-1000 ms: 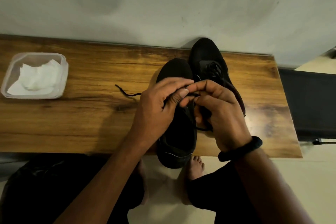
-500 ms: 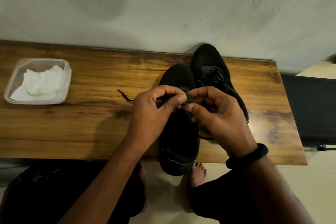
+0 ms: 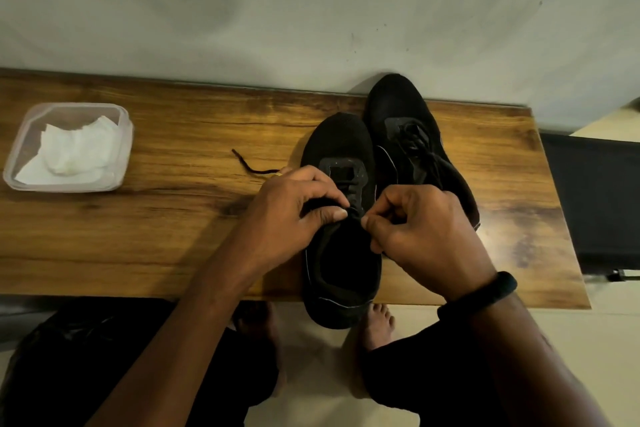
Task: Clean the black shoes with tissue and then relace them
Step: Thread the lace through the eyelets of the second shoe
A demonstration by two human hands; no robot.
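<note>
Two black shoes stand side by side on a wooden table [image 3: 173, 236]. The near shoe [image 3: 341, 270] overhangs the table's front edge, heel toward me. My left hand [image 3: 287, 218] and my right hand [image 3: 426, 236] meet over its eyelets, each pinching the black lace [image 3: 353, 210]. A loose end of the lace [image 3: 251, 166] trails left on the wood. The far shoe [image 3: 412, 135] lies to the right, laced, partly hidden by my right hand.
A clear plastic container [image 3: 119, 121] holding crumpled white tissue [image 3: 72, 152] sits at the table's left. A pale wall backs the table. A black object [image 3: 595, 198] stands to the right. My bare feet [image 3: 377, 326] are under the table edge.
My hands have drawn slightly apart over the near shoe, the right one shifting to the right. The loose lace end on the left has stayed in place.
</note>
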